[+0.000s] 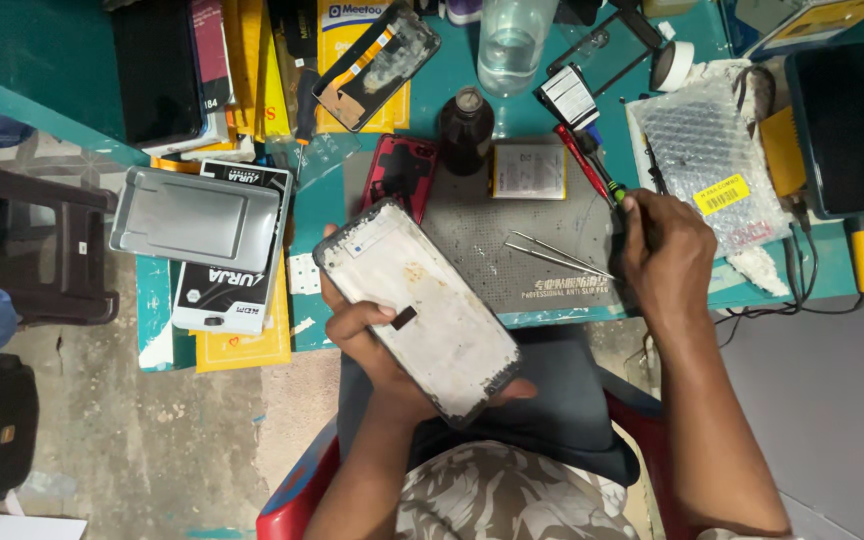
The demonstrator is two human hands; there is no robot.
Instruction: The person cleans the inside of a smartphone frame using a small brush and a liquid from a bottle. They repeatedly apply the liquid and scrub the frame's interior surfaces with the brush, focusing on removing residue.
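My left hand (pixel 377 350) holds a phone frame (pixel 417 305) with a whitish, worn inner face and a small black square near its middle, tilted over my lap. My right hand (pixel 662 250) rests at the right edge of a grey work mat (pixel 522 235), its fingers closed on a dark-handled tool (pixel 607 185) beside a red screwdriver (pixel 577 155). Metal tweezers (pixel 552 252) lie on the mat just left of my right hand.
On the teal bench (pixel 322 210) are a red phone back (pixel 402 170), a dark bottle (pixel 466 130), a flat battery (pixel 529 172), a clear plastic bottle (pixel 512 40), another opened phone (pixel 377 65), a bubble-wrap bag (pixel 707 165), boxes (pixel 227 250) and a black device (pixel 842 130).
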